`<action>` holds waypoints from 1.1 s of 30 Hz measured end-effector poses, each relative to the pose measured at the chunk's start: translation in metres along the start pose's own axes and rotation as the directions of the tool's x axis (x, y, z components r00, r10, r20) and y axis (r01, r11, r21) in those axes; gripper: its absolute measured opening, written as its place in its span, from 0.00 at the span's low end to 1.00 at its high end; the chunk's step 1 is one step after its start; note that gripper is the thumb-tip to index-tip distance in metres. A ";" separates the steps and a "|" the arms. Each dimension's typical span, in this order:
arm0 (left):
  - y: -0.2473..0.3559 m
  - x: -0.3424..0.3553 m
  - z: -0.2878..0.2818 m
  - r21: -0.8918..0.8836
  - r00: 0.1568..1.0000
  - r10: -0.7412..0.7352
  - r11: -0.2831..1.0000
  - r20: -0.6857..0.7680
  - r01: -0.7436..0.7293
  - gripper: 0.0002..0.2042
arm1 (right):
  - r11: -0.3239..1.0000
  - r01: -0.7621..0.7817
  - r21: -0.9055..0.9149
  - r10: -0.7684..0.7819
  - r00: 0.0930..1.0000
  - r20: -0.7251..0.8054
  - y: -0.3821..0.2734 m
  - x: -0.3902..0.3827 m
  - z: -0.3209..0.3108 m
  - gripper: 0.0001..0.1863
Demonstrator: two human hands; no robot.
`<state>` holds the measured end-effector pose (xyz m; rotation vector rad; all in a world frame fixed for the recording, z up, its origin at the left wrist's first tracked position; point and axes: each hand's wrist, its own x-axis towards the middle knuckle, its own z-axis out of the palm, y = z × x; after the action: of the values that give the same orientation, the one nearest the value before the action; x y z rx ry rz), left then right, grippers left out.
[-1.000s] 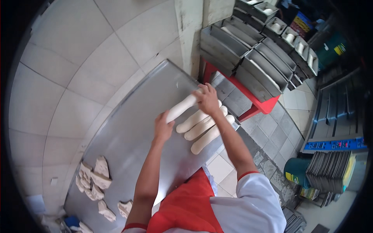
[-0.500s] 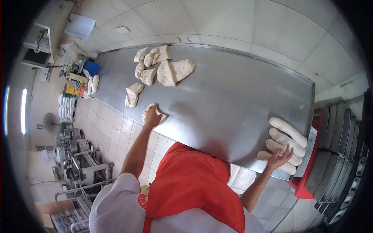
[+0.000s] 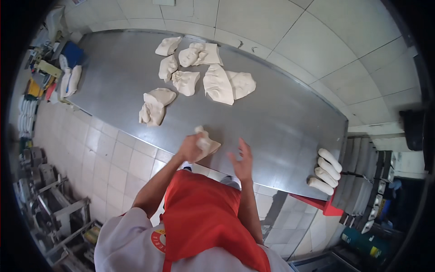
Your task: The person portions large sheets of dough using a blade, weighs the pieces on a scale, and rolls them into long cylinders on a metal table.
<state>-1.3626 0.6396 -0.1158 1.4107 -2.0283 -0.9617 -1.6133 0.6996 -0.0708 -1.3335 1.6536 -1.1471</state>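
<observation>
My left hand (image 3: 191, 148) grips a piece of dough (image 3: 207, 146) near the front edge of the steel table (image 3: 272, 118). The dough is pale and irregular, its near part covered by my fingers. To its right, my right hand (image 3: 242, 159) hangs over the table with fingers apart and nothing in them. Beyond my left hand lies a folded dough piece (image 3: 156, 106). Several more dough pieces sit farther back, among them a large slab (image 3: 219, 85) with another slab (image 3: 242, 84) against it. At the right end, long rolled dough pieces (image 3: 327, 171) lie side by side.
A tiled wall (image 3: 258, 27) runs behind the table. A red frame part (image 3: 326, 206) and stacked grey trays (image 3: 355, 174) stand at the right end. Off the left end are a blue container (image 3: 72, 53) and white wrapped bundles (image 3: 72, 81). Metal machinery (image 3: 59, 204) stands at lower left.
My right hand has left the rolled dough and come to the middle, beside my left. My left hand has brought its dough piece to the right. The view has shifted too.
</observation>
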 end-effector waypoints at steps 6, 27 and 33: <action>0.185 0.040 -0.125 -0.306 0.800 0.503 0.857 0.327 -0.415 0.23 | 0.967 0.249 0.047 -0.253 0.933 0.255 -0.098 0.019 -0.045 0.46; 0.249 0.036 -0.086 -0.300 0.984 0.159 0.945 0.082 -0.128 0.26 | 0.988 0.066 0.140 -0.071 0.997 0.036 -0.151 -0.037 -0.131 0.36; 0.156 0.065 0.040 0.267 0.984 -0.129 0.959 0.122 0.093 0.39 | 0.808 -0.364 -0.464 0.306 0.931 -0.198 0.057 -0.021 -0.098 0.39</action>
<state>-1.5071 0.6242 -0.0212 1.6518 -2.2654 -0.8840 -1.7180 0.7440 -0.0895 -1.2061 2.2673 -0.6131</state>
